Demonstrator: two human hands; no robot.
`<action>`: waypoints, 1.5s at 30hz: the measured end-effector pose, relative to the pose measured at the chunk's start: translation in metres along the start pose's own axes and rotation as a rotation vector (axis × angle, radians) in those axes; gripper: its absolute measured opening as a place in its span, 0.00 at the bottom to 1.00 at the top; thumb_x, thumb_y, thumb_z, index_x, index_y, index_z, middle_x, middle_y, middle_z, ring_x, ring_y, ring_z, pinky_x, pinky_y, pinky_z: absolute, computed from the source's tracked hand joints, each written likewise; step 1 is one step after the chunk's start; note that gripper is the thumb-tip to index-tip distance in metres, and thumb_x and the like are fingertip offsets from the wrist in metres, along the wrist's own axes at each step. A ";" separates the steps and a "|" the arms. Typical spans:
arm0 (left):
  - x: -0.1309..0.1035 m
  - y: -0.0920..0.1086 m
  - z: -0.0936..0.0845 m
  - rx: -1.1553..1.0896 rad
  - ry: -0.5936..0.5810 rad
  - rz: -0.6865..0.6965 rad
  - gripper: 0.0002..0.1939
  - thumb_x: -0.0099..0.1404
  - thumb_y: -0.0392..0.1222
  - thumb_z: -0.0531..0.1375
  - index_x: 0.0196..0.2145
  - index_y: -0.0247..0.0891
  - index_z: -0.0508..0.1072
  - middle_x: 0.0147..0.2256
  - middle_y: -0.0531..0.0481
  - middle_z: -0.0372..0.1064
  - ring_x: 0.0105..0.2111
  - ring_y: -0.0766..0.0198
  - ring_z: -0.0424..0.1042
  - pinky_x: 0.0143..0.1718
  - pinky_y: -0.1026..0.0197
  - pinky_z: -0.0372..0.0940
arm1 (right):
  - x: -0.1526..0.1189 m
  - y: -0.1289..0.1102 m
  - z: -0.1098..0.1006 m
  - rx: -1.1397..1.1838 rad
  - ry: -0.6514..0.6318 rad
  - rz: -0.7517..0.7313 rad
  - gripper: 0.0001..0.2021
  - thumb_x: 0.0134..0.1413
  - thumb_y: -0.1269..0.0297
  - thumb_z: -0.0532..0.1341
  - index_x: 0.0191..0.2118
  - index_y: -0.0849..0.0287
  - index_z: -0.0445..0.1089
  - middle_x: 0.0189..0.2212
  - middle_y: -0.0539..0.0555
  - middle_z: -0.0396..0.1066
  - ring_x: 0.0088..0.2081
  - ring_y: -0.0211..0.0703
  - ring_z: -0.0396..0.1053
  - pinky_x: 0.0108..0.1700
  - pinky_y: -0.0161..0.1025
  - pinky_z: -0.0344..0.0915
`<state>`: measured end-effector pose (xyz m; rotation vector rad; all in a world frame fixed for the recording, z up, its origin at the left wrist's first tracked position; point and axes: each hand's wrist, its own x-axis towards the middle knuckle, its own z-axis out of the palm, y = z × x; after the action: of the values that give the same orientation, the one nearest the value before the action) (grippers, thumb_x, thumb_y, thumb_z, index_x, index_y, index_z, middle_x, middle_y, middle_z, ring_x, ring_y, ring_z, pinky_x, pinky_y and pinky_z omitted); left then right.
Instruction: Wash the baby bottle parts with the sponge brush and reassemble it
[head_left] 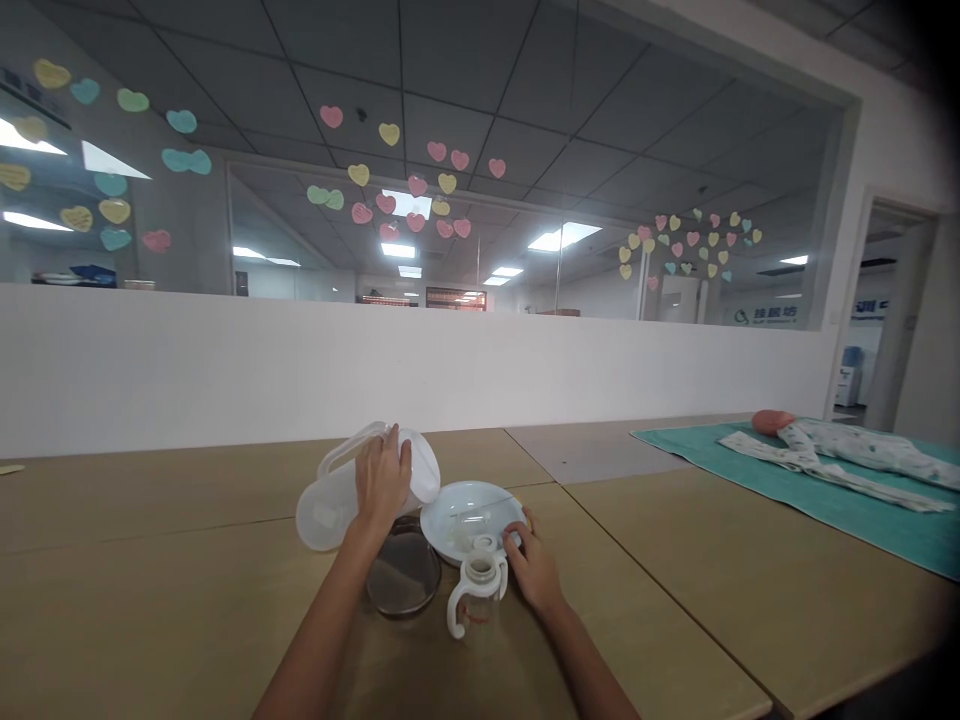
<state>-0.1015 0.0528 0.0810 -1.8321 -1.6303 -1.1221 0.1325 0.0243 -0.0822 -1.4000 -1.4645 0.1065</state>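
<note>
My left hand (382, 480) is wrapped over a translucent white pitcher (326, 515), which is tilted on its side with its lidded end toward a pale blue bowl (439, 505). At the bowl's right rim, my right hand (536, 570) is closed with curled fingers. Inside the bowl lies something clear, hard to make out. A clear baby bottle (478, 605) with white side handles stands uncapped in front of the bowl, close to my right fingertips. Left of the bottle, a dark round metal dish (405, 575) sits partly under my left wrist.
A wooden table (637, 620) spreads around these things. On the right, a teal mat (832, 510) carries a doll (776, 422) and white patterned baby clothes (862, 445). Behind the table rises a white half wall (450, 365) with a window covered in heart-shaped notes.
</note>
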 end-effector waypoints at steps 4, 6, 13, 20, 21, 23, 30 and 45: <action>-0.001 0.002 0.003 0.019 0.005 0.041 0.24 0.68 0.43 0.45 0.55 0.28 0.66 0.45 0.31 0.70 0.47 0.46 0.68 0.48 0.47 0.61 | 0.000 0.001 0.001 0.012 -0.017 0.004 0.15 0.55 0.55 0.51 0.34 0.56 0.72 0.54 0.59 0.62 0.52 0.46 0.65 0.48 0.39 0.62; -0.001 0.001 0.004 -0.030 0.017 0.053 0.23 0.68 0.42 0.46 0.54 0.28 0.67 0.44 0.31 0.71 0.47 0.45 0.68 0.48 0.46 0.61 | 0.000 0.000 0.001 0.019 -0.022 0.007 0.16 0.55 0.54 0.51 0.34 0.56 0.72 0.55 0.60 0.61 0.52 0.46 0.65 0.49 0.39 0.62; 0.006 -0.012 0.001 -0.469 0.057 -0.172 0.23 0.66 0.45 0.50 0.53 0.31 0.69 0.50 0.37 0.69 0.51 0.50 0.68 0.53 0.50 0.61 | 0.000 -0.003 -0.001 0.008 -0.048 0.032 0.15 0.55 0.55 0.51 0.35 0.56 0.71 0.57 0.60 0.59 0.54 0.47 0.63 0.51 0.39 0.60; 0.008 0.002 -0.033 -0.672 0.173 -0.177 0.20 0.62 0.46 0.53 0.49 0.36 0.73 0.48 0.44 0.72 0.48 0.54 0.71 0.53 0.53 0.62 | 0.001 -0.004 0.000 0.022 -0.050 0.020 0.15 0.56 0.56 0.51 0.36 0.57 0.71 0.58 0.63 0.58 0.56 0.50 0.62 0.52 0.42 0.60; 0.007 0.007 -0.040 -0.668 0.158 -0.148 0.20 0.62 0.46 0.54 0.48 0.37 0.74 0.48 0.44 0.73 0.47 0.55 0.71 0.52 0.54 0.63 | 0.001 -0.004 -0.001 0.018 -0.048 0.020 0.15 0.56 0.56 0.51 0.36 0.57 0.71 0.58 0.63 0.58 0.57 0.50 0.60 0.52 0.42 0.59; 0.003 0.018 -0.053 -0.618 0.124 -0.104 0.19 0.60 0.45 0.55 0.46 0.37 0.76 0.46 0.45 0.74 0.47 0.55 0.71 0.51 0.55 0.64 | 0.001 -0.004 -0.001 0.009 -0.053 0.020 0.15 0.56 0.56 0.50 0.36 0.58 0.71 0.58 0.63 0.58 0.59 0.50 0.58 0.53 0.42 0.59; -0.012 0.049 -0.082 -0.419 -0.028 -0.010 0.18 0.59 0.43 0.56 0.45 0.38 0.76 0.45 0.46 0.74 0.46 0.54 0.72 0.50 0.54 0.64 | 0.000 0.000 0.002 -0.004 -0.049 0.024 0.15 0.57 0.55 0.50 0.35 0.57 0.70 0.57 0.61 0.58 0.57 0.47 0.60 0.51 0.40 0.61; 0.000 0.026 -0.080 -0.630 -0.168 -0.105 0.19 0.56 0.47 0.59 0.42 0.38 0.78 0.44 0.44 0.75 0.45 0.53 0.73 0.50 0.54 0.63 | -0.001 0.001 0.000 0.008 -0.081 0.037 0.16 0.57 0.53 0.49 0.36 0.57 0.69 0.58 0.62 0.55 0.56 0.47 0.62 0.51 0.41 0.61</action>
<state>-0.0985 -0.0145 0.1315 -2.2902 -1.5890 -1.7161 0.1325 0.0243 -0.0832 -1.4315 -1.5030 0.1939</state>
